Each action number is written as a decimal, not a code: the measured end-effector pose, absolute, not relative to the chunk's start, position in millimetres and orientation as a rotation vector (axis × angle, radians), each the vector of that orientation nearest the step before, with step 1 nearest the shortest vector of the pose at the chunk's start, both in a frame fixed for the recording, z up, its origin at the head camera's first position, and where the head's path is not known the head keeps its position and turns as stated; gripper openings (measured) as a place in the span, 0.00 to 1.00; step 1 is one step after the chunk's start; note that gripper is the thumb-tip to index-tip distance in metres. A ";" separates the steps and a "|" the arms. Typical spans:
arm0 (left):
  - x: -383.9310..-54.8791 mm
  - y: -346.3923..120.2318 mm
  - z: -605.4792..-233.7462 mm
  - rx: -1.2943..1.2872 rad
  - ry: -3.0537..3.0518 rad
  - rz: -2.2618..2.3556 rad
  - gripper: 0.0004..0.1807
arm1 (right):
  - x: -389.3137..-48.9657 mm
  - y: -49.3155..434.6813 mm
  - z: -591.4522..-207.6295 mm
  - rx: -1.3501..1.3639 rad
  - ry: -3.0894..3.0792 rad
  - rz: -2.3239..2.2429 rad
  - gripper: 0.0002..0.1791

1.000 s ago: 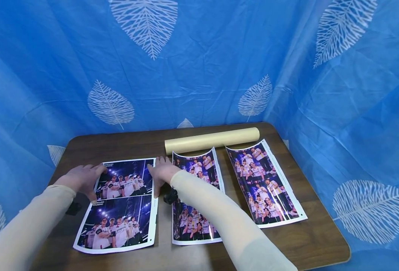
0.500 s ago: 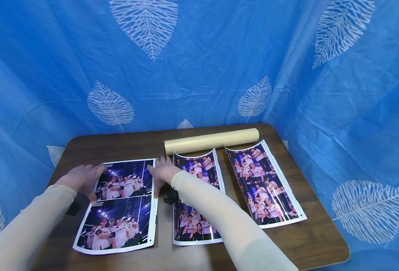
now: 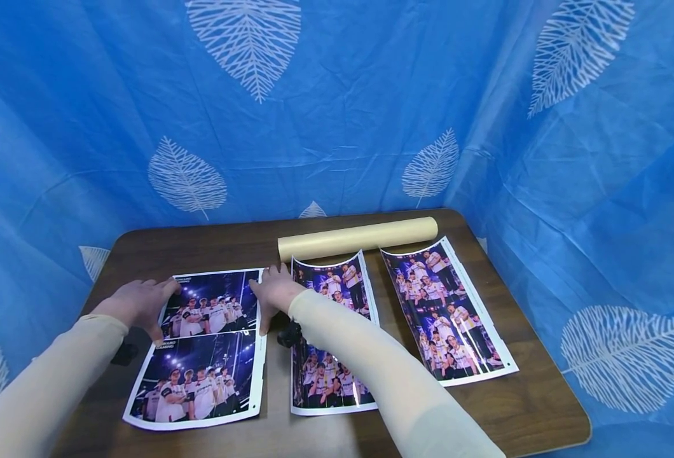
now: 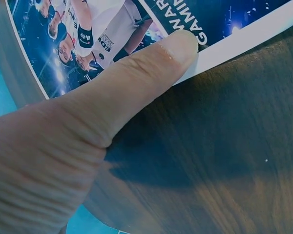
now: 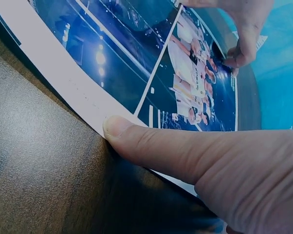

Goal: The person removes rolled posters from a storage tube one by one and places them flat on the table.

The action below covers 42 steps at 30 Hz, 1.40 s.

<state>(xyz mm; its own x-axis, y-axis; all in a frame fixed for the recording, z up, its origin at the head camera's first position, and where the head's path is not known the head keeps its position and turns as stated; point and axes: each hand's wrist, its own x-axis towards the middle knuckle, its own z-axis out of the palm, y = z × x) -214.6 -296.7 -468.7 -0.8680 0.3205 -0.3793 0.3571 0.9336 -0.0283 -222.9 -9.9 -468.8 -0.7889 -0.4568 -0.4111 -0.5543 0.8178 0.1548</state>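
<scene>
A glossy photo sheet [image 3: 199, 375] with two group pictures, one above the other, lies on the left of the wooden table. Its lower edge curls up slightly. My left hand [image 3: 142, 304] rests on the sheet's left margin, fingers spread; in the left wrist view its thumb [image 4: 151, 61] presses beside white lettering. On the opposite margin lies my right hand [image 3: 273, 294], also spread. The right wrist view has that thumb [image 5: 146, 144] on the white border, which bows near it. Neither hand grips the paper.
Two similar photo sheets with curved upper edges, a middle one [image 3: 328, 375] partly under my right forearm and another [image 3: 451, 318], lie to the right. A cream paper roll [image 3: 360, 237] lies behind them. Blue curtains [image 3: 343, 114] surround the table [image 3: 531, 407].
</scene>
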 end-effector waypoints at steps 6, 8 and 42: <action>-211.5 -298.2 -468.5 0.490 2.722 -0.103 0.70 | -220.4 -8.7 -468.4 -0.756 2.640 0.360 0.70; -209.8 -298.6 -468.1 0.479 2.716 -0.096 0.68 | -218.4 -8.0 -468.7 -0.774 2.638 0.345 0.67; -119.6 -315.3 -482.7 0.702 2.658 0.166 0.69 | -138.6 -10.5 -479.4 -1.151 2.442 0.585 0.73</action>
